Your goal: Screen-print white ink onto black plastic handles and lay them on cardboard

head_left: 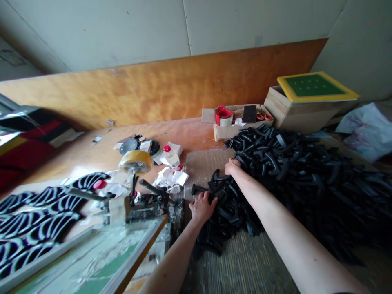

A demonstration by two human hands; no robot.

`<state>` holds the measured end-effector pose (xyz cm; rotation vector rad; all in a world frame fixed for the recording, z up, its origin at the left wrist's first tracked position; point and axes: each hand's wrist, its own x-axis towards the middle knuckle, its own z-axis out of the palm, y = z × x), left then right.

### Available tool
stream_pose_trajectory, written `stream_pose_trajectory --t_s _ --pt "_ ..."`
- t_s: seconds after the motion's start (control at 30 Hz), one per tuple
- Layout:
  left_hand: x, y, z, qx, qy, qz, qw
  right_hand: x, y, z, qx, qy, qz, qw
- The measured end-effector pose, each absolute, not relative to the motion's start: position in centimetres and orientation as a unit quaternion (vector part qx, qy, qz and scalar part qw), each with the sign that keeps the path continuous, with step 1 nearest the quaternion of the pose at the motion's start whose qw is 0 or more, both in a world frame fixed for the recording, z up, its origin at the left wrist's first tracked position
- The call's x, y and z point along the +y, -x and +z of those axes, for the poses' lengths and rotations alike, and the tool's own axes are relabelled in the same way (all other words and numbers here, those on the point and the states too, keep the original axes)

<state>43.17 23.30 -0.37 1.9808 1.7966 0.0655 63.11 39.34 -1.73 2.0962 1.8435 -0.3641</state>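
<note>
We record a heap of black curved parts (300, 171) covering the right half of the bench (92, 155), reaching the cardboard box (225, 131) at its back edge. The left hand (202, 206) lies palm down, fingers spread, on the heap's near-left fringe. The right hand (232, 166) is curled into the heap further back; whether it grips a part, we cannot tell.

No legible text, numbers or brands anywhere — bottle (171, 157) label too blurred.
</note>
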Motion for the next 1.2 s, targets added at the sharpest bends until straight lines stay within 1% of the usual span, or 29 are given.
stream_pose_trajectory --t_s 0.1,0.2,0.4,0.53,0.63,0.8,0.93,1.03,1.1,1.2 --pt "21.7 -43.3 -0.3 0.606 -0.757 0.018 0.245 37.0 -61.8 -1.4 0.638 -0.734 -0.119 0.201" --pt "19.8 -42.8 -0.7 0.552 -0.792 0.013 0.260 33.8 -60.4 -1.0 0.660 -0.712 -0.118 0.210" --pt "16.1 -41.0 -1.3 0.489 -0.832 0.032 0.262 25.8 -56.8 0.4 0.732 -0.649 -0.124 0.165" --pt "13.2 -39.5 -0.5 0.461 -0.846 0.013 0.267 21.0 -53.7 0.8 0.793 -0.583 -0.125 0.126" --pt "10.2 -38.4 0.4 0.432 -0.861 0.008 0.268 17.9 -52.3 1.1 0.813 -0.555 -0.129 0.123" --pt "5.7 -37.1 1.8 0.389 -0.884 0.019 0.260 12.8 -52.0 2.1 0.820 -0.548 -0.142 0.080" --pt "3.4 -36.0 3.3 0.354 -0.888 0.037 0.291 9.6 -52.9 2.4 0.804 -0.557 -0.202 0.054" --pt "1.8 -34.4 4.4 0.348 -0.888 0.062 0.295 8.3 -54.0 2.4 0.771 -0.583 -0.258 -0.011" --pt "0.8 -32.6 5.0 0.363 -0.879 0.085 0.297 7.9 -54.9 2.8 0.730 -0.620 -0.272 -0.091" --pt "-0.8 -29.0 5.5 0.398 -0.855 0.143 0.301 7.5 -55.4 3.9 0.638 -0.677 -0.284 -0.232"
